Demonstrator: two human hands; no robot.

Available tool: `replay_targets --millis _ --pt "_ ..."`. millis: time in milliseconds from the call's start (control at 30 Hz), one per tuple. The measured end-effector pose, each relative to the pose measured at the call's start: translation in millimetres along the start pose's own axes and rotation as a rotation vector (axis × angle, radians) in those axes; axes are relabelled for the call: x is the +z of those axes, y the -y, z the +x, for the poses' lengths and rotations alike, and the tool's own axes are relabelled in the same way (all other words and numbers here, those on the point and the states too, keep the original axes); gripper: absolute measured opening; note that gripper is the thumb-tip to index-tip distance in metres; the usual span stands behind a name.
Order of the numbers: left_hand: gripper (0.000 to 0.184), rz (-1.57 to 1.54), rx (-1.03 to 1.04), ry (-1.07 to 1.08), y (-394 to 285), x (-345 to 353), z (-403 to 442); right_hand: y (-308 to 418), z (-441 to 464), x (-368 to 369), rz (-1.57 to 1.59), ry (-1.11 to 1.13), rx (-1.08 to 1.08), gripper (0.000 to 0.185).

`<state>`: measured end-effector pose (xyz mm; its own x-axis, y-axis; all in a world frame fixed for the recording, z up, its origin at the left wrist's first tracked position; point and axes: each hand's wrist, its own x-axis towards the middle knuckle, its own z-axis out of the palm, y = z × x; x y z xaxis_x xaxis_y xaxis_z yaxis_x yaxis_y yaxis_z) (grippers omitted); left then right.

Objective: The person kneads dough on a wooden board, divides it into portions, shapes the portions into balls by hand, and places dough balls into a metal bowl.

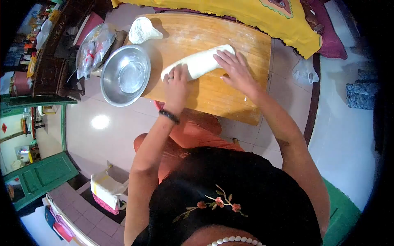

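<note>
The left hand (176, 84), with a dark bracelet (169, 116) at its wrist, lies with bent fingers on the near left end of the dough (203, 63), which slants across the table (230, 92) toward the far right, where the right hand (234, 69) rests on its other end, open with fingers spread. Left of the dough, a metal bowl (107, 78) with whitish residue inside is at the table's left edge; farther off are a white bag (141, 32) on the far left corner and, beyond the table, a yellow cloth (230, 7).
</note>
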<state>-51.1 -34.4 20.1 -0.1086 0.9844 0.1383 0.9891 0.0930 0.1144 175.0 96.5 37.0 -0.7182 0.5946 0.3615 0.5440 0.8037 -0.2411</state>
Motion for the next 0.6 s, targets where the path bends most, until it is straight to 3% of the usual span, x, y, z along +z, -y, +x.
replay_targets --millis 33,133,233,333,400,500,600 --pt "0.096 -0.022 0.025 -0.061 -3 -10 -3 2 -13 0 0.064 -0.015 0.029 0.066" --pt "0.103 -0.11 0.02 -0.147 -13 -39 5 8 -40 -2 0.433 -0.243 0.43 0.053" --pt "0.108 -0.192 0.028 -0.097 -27 -37 31 6 -57 21 1.297 -0.158 0.956 0.052" --pt "0.117 -0.132 0.073 0.037 -42 -16 73 22 -56 37 1.781 -0.016 1.069 0.072" --pt "0.114 -0.083 0.077 0.105 -47 -4 98 21 -49 57 1.92 -0.041 1.091 0.07" --pt "0.105 -0.171 0.013 0.523 -49 -5 127 19 -27 72 2.069 -0.118 1.095 0.068" --pt "0.09 -0.061 0.056 0.451 -51 -2 122 25 -14 70 2.084 -0.159 1.131 0.066"
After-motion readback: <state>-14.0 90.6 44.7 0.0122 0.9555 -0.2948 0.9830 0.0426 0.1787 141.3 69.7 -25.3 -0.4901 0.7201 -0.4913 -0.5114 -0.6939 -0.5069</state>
